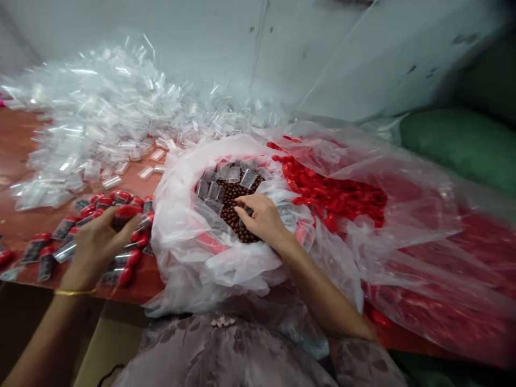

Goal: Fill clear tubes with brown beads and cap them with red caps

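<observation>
My left hand (94, 242) is closed around a small clear container with a red cap (128, 212), above other red-capped containers (128, 258) filled with dark contents. In the middle, a basin lined with white plastic (173, 177) holds small brown beads (231, 196). Several clear empty containers (215, 191) lie on the beads along the basin's far and left sides. My right hand (264, 217) reaches into the basin from the right, its fingers curled closed at the beads. What sits between those fingers is hidden by the hand.
A large heap of clear containers (100, 107) spreads over the red table (16, 134) against the pale wall. To the right, a big clear plastic bag (411, 226) holds many red caps (338, 196). Behind the bag is a green sack (463, 145).
</observation>
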`<state>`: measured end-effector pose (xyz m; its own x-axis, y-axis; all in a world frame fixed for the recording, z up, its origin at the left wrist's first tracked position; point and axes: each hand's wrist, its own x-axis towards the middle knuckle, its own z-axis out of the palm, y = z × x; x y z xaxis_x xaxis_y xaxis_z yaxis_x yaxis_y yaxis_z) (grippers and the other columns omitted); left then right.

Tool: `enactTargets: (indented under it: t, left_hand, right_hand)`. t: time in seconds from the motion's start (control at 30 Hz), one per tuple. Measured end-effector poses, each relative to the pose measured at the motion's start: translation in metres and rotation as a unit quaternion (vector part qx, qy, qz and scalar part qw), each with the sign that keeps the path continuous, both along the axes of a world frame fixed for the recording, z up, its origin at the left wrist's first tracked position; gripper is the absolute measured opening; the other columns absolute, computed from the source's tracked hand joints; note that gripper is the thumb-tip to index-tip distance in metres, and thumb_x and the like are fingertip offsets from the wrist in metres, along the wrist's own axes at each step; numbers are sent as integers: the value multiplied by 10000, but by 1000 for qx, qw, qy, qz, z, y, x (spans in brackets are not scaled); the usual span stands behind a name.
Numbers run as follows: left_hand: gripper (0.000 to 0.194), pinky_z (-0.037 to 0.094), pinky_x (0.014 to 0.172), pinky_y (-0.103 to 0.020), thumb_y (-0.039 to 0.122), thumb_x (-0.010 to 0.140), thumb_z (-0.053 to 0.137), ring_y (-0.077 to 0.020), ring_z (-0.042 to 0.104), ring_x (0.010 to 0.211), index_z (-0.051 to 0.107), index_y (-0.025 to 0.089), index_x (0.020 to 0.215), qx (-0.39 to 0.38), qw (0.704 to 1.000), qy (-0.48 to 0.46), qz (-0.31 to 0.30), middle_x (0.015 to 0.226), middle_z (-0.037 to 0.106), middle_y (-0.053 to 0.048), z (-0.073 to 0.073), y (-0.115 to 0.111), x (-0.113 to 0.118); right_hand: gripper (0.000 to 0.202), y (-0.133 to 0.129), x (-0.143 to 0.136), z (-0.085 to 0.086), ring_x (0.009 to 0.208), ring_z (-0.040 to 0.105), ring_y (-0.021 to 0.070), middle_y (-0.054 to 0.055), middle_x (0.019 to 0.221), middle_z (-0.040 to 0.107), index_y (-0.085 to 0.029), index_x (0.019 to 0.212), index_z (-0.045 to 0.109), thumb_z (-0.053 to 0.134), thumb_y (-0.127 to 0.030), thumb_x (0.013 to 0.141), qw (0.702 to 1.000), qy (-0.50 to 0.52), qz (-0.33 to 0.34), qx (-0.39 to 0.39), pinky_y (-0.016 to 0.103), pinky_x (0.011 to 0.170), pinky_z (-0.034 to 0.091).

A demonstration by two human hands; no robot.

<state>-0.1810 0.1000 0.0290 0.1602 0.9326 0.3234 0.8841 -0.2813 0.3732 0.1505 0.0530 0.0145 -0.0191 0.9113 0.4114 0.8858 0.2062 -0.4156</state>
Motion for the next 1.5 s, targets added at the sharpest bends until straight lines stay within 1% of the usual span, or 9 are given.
enactTargets:
  t: [0.07,0.17,0.3,0.5,0.77,1.0,1.23,1.4,1.5]
  left_hand:
    - [274,424,657,-294,511,882,459,-203,578,764,563,263,828,25,991,127,11,726,630,27,6,8,-17]
    - [247,470,794,-363,436,911,431,-244,594,946,581,246,958,88,986,129,-64,987,675,-28,18,14,-2]
    - [251,473,819,-333,320,918,448,-207,618,887,654,187,969,92,956,93,-262,962,698,-76,31,19,66]
    - [221,439,733,-292,238,765,616,-217,616,851,709,173,954,-42,873,248,-419,896,662,-96,30,50,150]
    - [298,423,693,-269,361,753,594,-212,636,818,696,170,957,-125,818,390,-404,885,697,-80,44,62,174]
    - [316,415,670,-267,379,793,520,-185,607,698,726,142,828,-206,794,383,-426,789,703,-90,38,77,190]
    - [253,394,540,-278,282,697,608,-153,495,472,588,156,478,-375,818,254,-354,463,558,-40,26,78,219]
    - [122,366,467,-245,183,695,614,-135,491,425,577,136,589,-386,875,100,-276,436,504,-8,3,68,239]
    - [73,325,438,-213,190,718,645,-86,432,415,610,127,726,-412,864,-84,-275,497,512,28,-9,67,236]
  right_hand:
    - [211,-12,12,5,937,624,243,93,983,730,-189,963,702,529,-269,873,999,-21,-28,40,389,863,457]
    - [275,-29,44,18,970,600,258,108,1036,711,-168,1018,696,485,-175,842,984,-95,-132,67,408,885,439]
    - [356,-45,91,25,984,573,307,134,1092,677,-168,1051,695,536,-154,733,946,-195,-259,-8,450,833,440]
    - [287,-47,121,16,995,601,319,142,1019,704,-143,987,696,519,-250,789,950,-195,-234,-66,471,844,451]
    - [314,-58,87,18,691,625,185,58,849,688,-179,1060,616,568,-400,842,977,96,-168,87,336,676,508]
    - [179,-43,24,13,601,612,116,-16,757,632,-211,903,594,603,-373,827,916,388,-53,87,267,608,520]
    - [200,-27,20,-9,499,562,85,-36,686,616,-203,844,587,637,-385,777,862,501,-61,52,234,531,473]
    - [203,-31,19,-8,499,567,86,-24,707,645,-203,869,575,611,-392,805,868,490,-72,36,237,534,477]
    - [201,-32,18,-8,492,554,84,-24,710,647,-209,892,563,594,-393,816,859,504,-77,49,232,518,475]
